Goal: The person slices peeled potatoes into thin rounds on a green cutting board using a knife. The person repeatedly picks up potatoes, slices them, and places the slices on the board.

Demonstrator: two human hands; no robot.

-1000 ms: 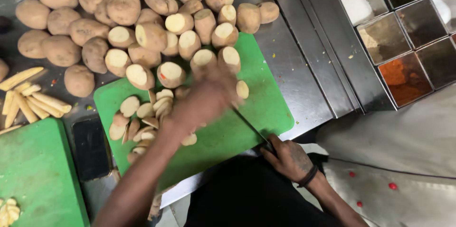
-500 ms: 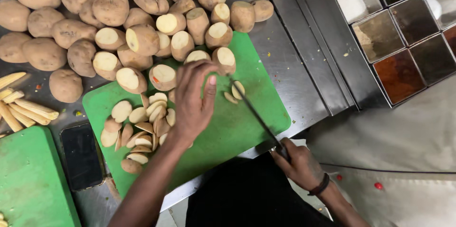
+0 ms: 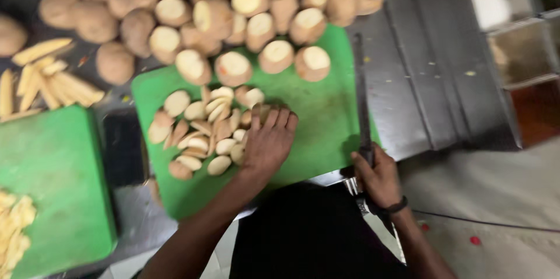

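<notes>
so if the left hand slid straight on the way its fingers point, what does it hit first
Probably the pale potato slices lying just beyond the left hand on the green cutting board, then the halved potatoes further up.

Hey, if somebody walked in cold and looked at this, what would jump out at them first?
Probably the bright green cutting board in the middle, with the left hand pressed flat against a heap of potato slices on it. Next, the long knife gripped by the right hand at the board's right edge, blade pointing away. Behind the board, a big pile of whole and halved potatoes fills the steel counter.
</notes>
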